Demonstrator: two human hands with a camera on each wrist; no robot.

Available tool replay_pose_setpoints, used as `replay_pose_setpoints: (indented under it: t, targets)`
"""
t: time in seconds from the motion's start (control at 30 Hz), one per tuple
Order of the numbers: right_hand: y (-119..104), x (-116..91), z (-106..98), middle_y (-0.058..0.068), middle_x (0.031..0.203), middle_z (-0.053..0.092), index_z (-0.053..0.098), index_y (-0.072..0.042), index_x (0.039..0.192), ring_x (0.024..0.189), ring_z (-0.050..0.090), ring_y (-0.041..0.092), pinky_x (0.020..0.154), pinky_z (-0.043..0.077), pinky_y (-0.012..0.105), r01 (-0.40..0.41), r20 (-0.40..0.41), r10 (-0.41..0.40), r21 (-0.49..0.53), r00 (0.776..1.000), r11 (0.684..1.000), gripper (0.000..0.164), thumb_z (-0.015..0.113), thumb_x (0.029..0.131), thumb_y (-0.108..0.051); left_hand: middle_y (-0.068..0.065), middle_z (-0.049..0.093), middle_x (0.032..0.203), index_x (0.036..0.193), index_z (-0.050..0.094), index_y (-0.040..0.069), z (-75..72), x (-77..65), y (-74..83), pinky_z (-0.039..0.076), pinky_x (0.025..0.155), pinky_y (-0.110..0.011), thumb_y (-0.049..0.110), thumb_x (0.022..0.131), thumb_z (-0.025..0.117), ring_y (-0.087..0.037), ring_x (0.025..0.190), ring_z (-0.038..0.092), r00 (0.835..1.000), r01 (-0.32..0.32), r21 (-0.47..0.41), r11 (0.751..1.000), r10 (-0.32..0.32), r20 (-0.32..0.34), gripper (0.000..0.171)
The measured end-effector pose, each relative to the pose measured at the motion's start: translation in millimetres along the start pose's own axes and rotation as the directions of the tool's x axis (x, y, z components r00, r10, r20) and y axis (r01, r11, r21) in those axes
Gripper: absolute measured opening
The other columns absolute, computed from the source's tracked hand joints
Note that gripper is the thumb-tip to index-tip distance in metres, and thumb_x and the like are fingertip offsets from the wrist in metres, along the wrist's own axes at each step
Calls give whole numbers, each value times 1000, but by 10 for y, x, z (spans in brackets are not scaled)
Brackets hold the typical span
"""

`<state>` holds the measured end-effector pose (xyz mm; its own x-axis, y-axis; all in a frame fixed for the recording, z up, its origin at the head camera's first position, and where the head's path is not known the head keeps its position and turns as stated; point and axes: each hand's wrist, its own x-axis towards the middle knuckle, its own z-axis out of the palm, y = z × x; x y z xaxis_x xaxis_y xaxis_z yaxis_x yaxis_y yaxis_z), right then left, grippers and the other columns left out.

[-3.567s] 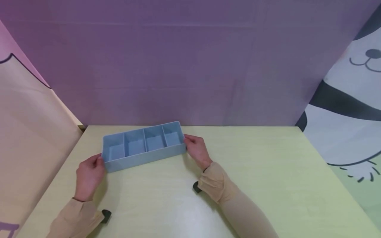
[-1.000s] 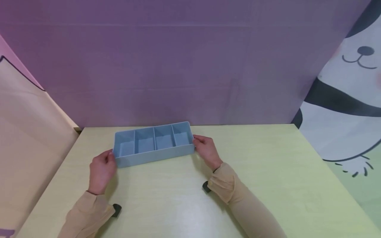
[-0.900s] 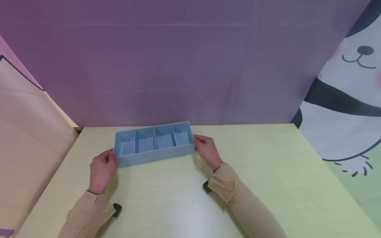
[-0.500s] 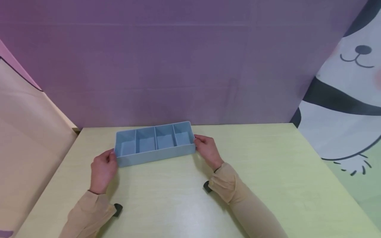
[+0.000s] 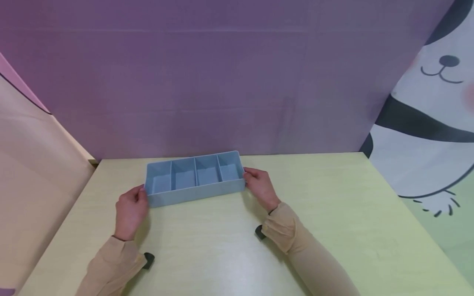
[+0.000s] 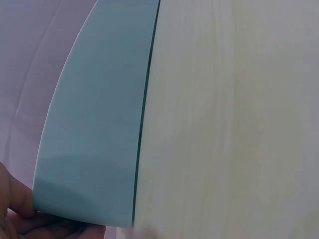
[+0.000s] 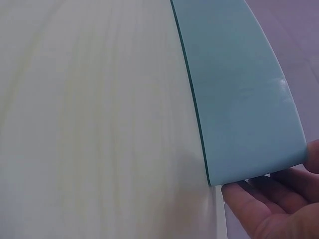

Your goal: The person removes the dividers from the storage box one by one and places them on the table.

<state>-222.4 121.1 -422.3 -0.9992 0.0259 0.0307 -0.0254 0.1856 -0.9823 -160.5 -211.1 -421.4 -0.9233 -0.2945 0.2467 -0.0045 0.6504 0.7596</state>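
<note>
A light-blue plastic organizer tray [image 5: 196,192] with several compartments in a row lies slightly askew at the back of the table, its right end farther back. Nothing shows inside its compartments. My left hand [image 5: 129,213] holds the left end, thumb at the rim. At the opposite end my right hand [image 5: 262,188] grips the short wall. In the left wrist view the tray's long front wall [image 6: 94,109] fills the left side, with my fingers [image 6: 55,230] at its near end. The right wrist view has my fingers [image 7: 249,204] against the other end wall.
The pale wood-grain table [image 5: 333,213] extends to both sides and in front of the tray. A purple cloth backdrop [image 5: 222,82] rises right behind its back edge. Printed panels stand at left and right, the right one with a panda [image 5: 426,135].
Over the earlier frames the tray shifts right with both hands on its ends and turns a little straighter. The camera view has also turned slightly. Both hands keep their hold.
</note>
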Motion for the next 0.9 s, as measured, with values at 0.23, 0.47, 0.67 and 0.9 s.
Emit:
replay_pose_setpoints:
  t: [0.23,0.47,0.67,0.9]
  targets:
    - [-2,-16,-24,24,117,55,55,4,115,100,53,25,82,47,39,-1,5,1,17,1000,1000,33,51,87,-13,-26,61,102,112,55,-7,15,-3,17,41,66,-42,17,93,34,-28,83,51,1000,3,0,1000,-3,15,37]
    - [15,-22,-64,23,118,55,55,5,114,100,52,25,83,47,40,-12,8,12,31,1000,999,32,50,88,-11,-27,60,105,112,55,-8,40,5,50,42,70,-45,15,93,34,-29,87,51,1000,-6,-18,1000,7,22,37]
    - [6,-50,-104,26,117,54,54,7,114,100,52,26,80,48,37,13,-8,-13,21,1000,1000,34,49,86,-11,-26,61,103,112,55,-6,87,6,76,41,69,-44,16,92,35,-29,85,51,1000,3,-10,1000,-2,18,36]
    - [16,-53,-153,25,119,52,53,6,116,103,51,28,83,47,39,-14,-5,14,33,1000,999,33,50,88,-11,-26,62,100,110,57,-6,119,-2,103,42,68,-45,15,92,36,-29,83,52,1000,-18,-10,1000,18,1,35]
